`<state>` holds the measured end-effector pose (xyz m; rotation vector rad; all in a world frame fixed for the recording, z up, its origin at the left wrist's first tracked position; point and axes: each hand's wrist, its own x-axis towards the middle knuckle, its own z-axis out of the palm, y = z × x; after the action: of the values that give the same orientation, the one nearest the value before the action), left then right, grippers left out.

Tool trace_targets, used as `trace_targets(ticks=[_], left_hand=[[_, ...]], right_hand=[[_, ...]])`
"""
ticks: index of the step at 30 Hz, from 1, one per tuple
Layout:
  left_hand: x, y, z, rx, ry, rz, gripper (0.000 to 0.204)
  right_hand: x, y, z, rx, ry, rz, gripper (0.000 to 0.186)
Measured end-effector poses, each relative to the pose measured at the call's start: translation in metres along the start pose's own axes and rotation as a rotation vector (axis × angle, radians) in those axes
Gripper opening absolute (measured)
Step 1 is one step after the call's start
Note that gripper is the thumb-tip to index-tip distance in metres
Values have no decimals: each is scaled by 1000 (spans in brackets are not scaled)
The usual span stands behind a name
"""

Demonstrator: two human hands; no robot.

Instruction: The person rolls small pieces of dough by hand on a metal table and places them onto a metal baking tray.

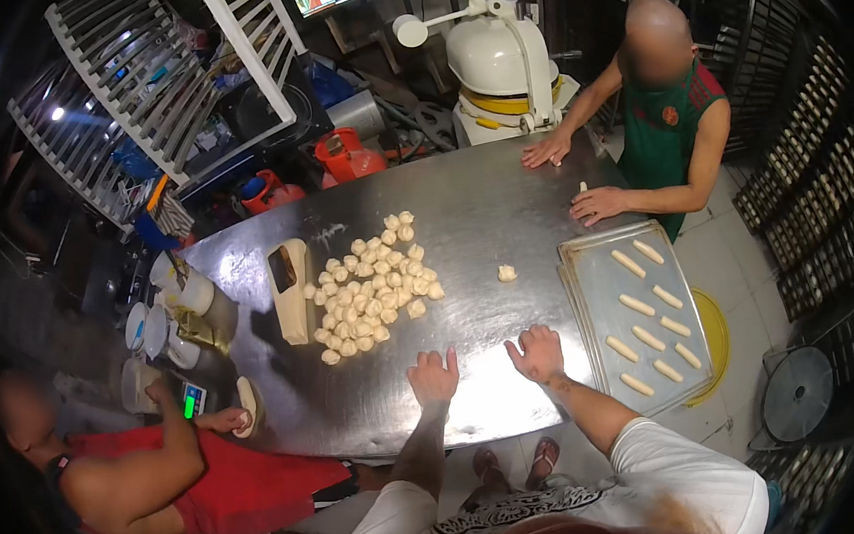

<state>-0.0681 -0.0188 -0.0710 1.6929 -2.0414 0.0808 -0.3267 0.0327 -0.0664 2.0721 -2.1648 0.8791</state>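
Both my grips are bare and loosely spread, thumbs out, left grip (432,379) and right grip (538,355) side by side. Nothing pinched that I can see, though the palms' undersides are hidden, so can't swear to it. Straight ahead of the right grip, apart from everything, sits one small pale dough lump (507,273). Ahead-left of the left grip is the crowded heap of round cream dough balls (384,282). My worry: a careless sweep left would squash a few or stick them together, since they're already touching.

Right of the right grip there's the flat silver metal tray (599,286) with pale dough sticks (637,305); swing an elbow wide and I'd probably nudge it. The near edge of the shiny steel tabletop (482,202) is just behind both grips, so little slack pulling back. Best room is forward, between heap and tray, up to the co-worker's hand (599,205) far ahead-right.
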Motion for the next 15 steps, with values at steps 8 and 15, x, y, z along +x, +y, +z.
trace_targets(ticks=[8,15], left_hand=[[-62,-30,-32,-122,-68,188,32],[-87,-16,-63,-64,-230,-13,47]], right_hand=[[-52,10,-39,54,-322,-87,50],[-77,9,-48,5,-149,-118,65]])
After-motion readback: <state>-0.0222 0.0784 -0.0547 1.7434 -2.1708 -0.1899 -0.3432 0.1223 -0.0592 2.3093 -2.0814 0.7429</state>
